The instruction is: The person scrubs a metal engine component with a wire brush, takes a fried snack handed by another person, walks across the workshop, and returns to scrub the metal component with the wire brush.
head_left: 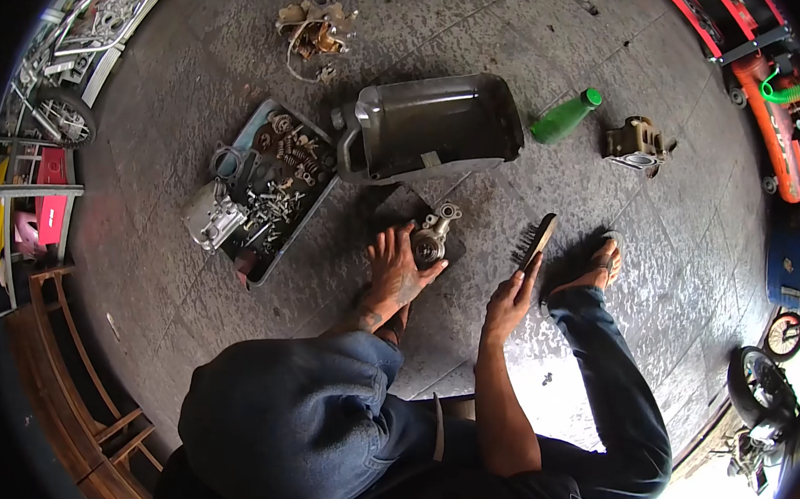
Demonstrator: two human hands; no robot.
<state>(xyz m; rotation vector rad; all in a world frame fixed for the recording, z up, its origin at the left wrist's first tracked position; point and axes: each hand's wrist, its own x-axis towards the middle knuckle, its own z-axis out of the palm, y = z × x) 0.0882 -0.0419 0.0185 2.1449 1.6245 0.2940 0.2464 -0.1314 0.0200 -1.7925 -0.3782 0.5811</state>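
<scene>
"Grip first: what was held?"

"The left hand [399,266] had its fingers spread, thumb and forefinger steadying a small silver metal part [430,249] with a round opening. The right hand [506,303] was closed around a long, wooden-backed brush [547,230] with dark bristles."

"Touching the part?"

"No, the brush was raised, well apart. The part sat by a dark flat piece [456,251] on the grey floor [209,60]."

"How far along?"

"Partway, I'd judge: components were already separate. Beyond the left hand, a blue-grey rectangular tray [298,231] held loose screws [273,208] and coiled springs [300,154], a silver casting [212,216] at its outer edge. Beside it stood a cut-open grey plastic container [471,162]. Farther out lay a brown-stained metal assembly [318,35], a green plastic bottle [562,118] and a boxy tan casting [637,141]. How much remained, I couldn't tell."
</scene>
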